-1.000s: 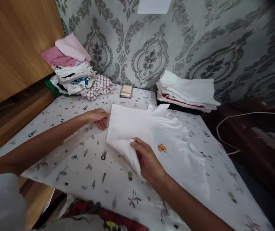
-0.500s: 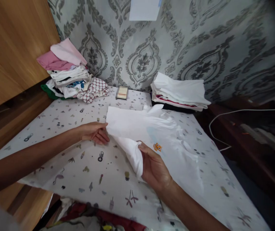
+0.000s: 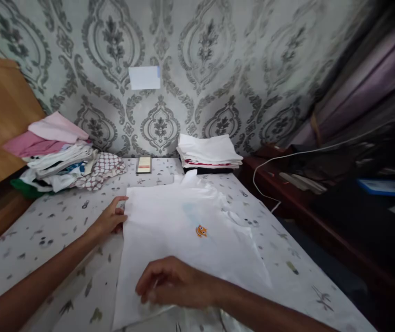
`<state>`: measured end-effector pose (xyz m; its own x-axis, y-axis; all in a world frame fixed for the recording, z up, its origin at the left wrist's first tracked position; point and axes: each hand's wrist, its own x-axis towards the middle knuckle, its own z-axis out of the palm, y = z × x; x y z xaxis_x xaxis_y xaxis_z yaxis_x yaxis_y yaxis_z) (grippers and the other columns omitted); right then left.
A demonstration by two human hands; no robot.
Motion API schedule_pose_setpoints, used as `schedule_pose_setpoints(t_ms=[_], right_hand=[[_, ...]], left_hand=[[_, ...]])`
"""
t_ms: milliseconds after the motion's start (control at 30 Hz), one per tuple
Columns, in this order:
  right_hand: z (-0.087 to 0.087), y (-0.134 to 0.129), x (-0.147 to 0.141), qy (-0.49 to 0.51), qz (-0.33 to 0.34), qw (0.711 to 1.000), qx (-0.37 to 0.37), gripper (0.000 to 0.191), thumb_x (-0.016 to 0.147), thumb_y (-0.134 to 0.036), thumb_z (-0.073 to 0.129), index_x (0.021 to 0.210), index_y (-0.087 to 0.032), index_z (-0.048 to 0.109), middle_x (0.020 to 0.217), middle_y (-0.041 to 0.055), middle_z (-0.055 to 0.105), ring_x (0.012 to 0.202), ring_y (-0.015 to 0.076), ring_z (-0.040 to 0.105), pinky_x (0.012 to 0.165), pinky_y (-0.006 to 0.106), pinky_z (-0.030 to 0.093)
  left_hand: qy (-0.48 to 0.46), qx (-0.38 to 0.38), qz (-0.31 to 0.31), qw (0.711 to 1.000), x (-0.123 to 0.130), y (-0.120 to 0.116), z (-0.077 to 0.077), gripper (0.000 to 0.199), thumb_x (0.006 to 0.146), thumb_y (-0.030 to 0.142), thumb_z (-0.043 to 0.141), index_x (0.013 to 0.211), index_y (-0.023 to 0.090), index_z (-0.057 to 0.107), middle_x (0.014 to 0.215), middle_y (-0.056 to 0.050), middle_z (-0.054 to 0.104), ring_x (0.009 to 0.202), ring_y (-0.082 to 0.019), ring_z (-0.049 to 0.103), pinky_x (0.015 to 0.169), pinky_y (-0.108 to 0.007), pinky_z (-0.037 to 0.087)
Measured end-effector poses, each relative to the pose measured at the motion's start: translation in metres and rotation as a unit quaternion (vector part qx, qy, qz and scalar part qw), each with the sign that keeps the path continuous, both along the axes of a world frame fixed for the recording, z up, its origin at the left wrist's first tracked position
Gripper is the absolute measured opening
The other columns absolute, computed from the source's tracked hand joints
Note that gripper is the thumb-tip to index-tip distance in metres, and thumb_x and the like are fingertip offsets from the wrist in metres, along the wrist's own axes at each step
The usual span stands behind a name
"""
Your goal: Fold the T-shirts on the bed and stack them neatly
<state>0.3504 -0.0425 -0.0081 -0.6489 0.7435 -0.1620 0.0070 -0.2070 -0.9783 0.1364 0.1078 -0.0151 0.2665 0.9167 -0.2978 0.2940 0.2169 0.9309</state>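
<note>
There are two hands (image 3: 105, 220) (image 3: 182, 282), one shirt (image 3: 163, 230), two clothes piles (image 3: 59, 160) (image 3: 211, 150) and, seemingly, one phone (image 3: 144, 164).

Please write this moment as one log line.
left hand: at white shirt edge | right hand: curled over near part, grip unclear | shirt: spread on patterned sheet

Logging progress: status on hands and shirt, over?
Left hand at shirt edge; right hand over its near side, grip unclear. Shirt spread out. Folded stack behind.

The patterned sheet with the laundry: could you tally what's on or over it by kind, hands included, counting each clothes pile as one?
Clothes piles: 2 (pink-topped pile, white-topped pile)
Spread-out garments: 1 (white garment with orange print)
Small dark-edged rectangles: 1 (small rectangle)
Bare hands: 2 (left hand, right hand)
Total: 6
</note>
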Motion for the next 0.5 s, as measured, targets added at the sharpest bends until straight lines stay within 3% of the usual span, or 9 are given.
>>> schedule_pose_setpoints(t_ms=[67,100,200,267,300,367,500], right_hand=[[0.0,0.02,0.023,-0.07,-0.09,0.987,0.115,0.026,0.087,-0.041,0.065,0.099,-0.019,0.071,0.095,0.0061,0.069,0.086,0.0177,0.063,0.079,0.031,0.05],[-0.003,0.031,0.036,-0.123,-0.149,0.963,0.189,0.023,0.089,-0.036,0.062,0.101,-0.019,0.071,0.099,0.0076,0.069,0.09,0.0195,0.064,0.082,0.034,0.05],[-0.022,0.062,0.078,-0.288,-0.28,0.837,0.371,0.022,0.089,-0.023,0.055,0.107,-0.018,0.068,0.113,0.0128,0.066,0.108,0.0261,0.06,0.096,0.044,0.048],[-0.038,0.076,0.104,-0.345,-0.293,0.789,0.416,0.023,0.087,-0.018,0.055,0.106,-0.019,0.068,0.114,0.013,0.066,0.111,0.027,0.059,0.098,0.046,0.048],[-0.043,0.082,0.115,-0.354,-0.294,0.782,0.421,0.022,0.086,-0.016,0.055,0.103,-0.02,0.068,0.111,0.012,0.067,0.109,0.0264,0.06,0.097,0.045,0.049],[-0.049,0.093,0.133,-0.333,-0.317,0.799,0.388,0.017,0.085,-0.015,0.057,0.095,-0.021,0.069,0.099,0.0083,0.069,0.098,0.0237,0.063,0.092,0.042,0.052],[-0.035,0.143,0.161,-0.241,-0.442,0.841,0.198,0.004,0.084,-0.018,0.067,0.084,-0.02,0.07,0.088,0.0041,0.069,0.088,0.0202,0.064,0.085,0.038,0.055]], left_hand=[[0.03,0.016,-0.009,0.999,0.003,0.009,0.001,0.08,0.06,0.044,0.066,0.133,0.026,0.041,0.065,0.011,0.048,0.039,-0.009,0.039,0.037,-0.021,0.028],[0.045,0.026,-0.008,0.999,0.005,0.015,0.001,0.08,0.061,0.047,0.065,0.135,0.026,0.041,0.065,0.01,0.048,0.04,-0.009,0.037,0.037,-0.021,0.027],[0.1,0.083,-0.006,0.991,0.009,0.034,-0.006,0.067,0.06,0.045,0.063,0.123,0.024,0.054,0.066,0.008,0.047,0.047,-0.01,0.04,0.042,-0.021,0.028],[0.142,0.138,-0.023,0.98,0.007,0.044,-0.014,0.047,0.058,0.039,0.061,0.102,0.022,0.063,0.066,0.007,0.045,0.053,-0.012,0.045,0.049,-0.023,0.034],[0.159,0.157,-0.037,0.974,0.004,0.049,-0.018,0.039,0.058,0.038,0.06,0.093,0.022,0.064,0.066,0.006,0.044,0.055,-0.012,0.047,0.052,-0.024,0.036],[0.184,0.165,-0.062,0.967,-0.002,0.056,-0.023,0.035,0.06,0.038,0.057,0.09,0.022,0.063,0.066,0.006,0.046,0.054,-0.014,0.049,0.055,-0.026,0.039],[0.292,0.209,-0.066,0.931,-0.007,0.075,-0.019,0.041,0.07,0.041,0.052,0.107,0.026,0.06,0.074,0.003,0.057,0.061,-0.018,0.057,0.059,-0.029,0.041]])
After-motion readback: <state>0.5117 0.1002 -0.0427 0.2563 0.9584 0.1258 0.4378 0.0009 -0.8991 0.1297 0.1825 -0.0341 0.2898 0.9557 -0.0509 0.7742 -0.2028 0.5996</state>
